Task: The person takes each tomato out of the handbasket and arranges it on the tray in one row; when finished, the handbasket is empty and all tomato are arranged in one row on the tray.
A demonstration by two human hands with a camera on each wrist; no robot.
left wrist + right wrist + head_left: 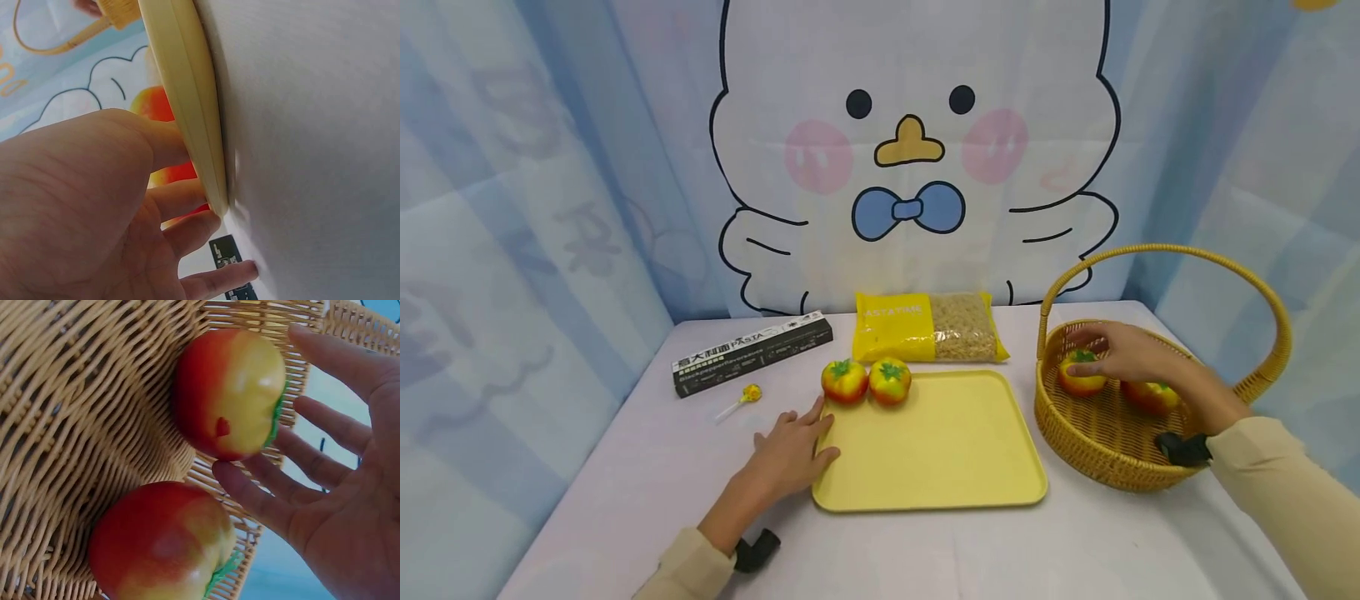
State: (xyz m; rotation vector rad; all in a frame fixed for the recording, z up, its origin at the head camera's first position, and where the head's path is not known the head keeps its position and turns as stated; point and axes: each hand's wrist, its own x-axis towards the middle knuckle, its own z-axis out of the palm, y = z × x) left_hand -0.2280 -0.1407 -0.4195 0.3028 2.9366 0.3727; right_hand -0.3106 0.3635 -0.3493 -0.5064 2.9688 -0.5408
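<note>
The left hand (790,450) rests on the left rim of the yellow tray (932,450), fingers spread; in the left wrist view its fingers touch the tray's edge (190,94). Two red-and-yellow tomatoes (844,382) (890,382) sit side by side at the tray's upper left corner. Inside the wicker basket (1097,458), the right hand (1138,354) is over a tomato (1081,375), its fingers loosely spread around it. The right wrist view shows that tomato (228,394) beside the fingertips, with a second tomato (162,544) lower down. Whether the fingers touch it is unclear.
Behind the tray lies a yellow bag of pasta (932,327). A black pasta box (752,354) and a lollipop (741,402) lie at the left. The basket's tall handle (1165,248) arches above the right hand. A patterned curtain (910,50) hangs around the table.
</note>
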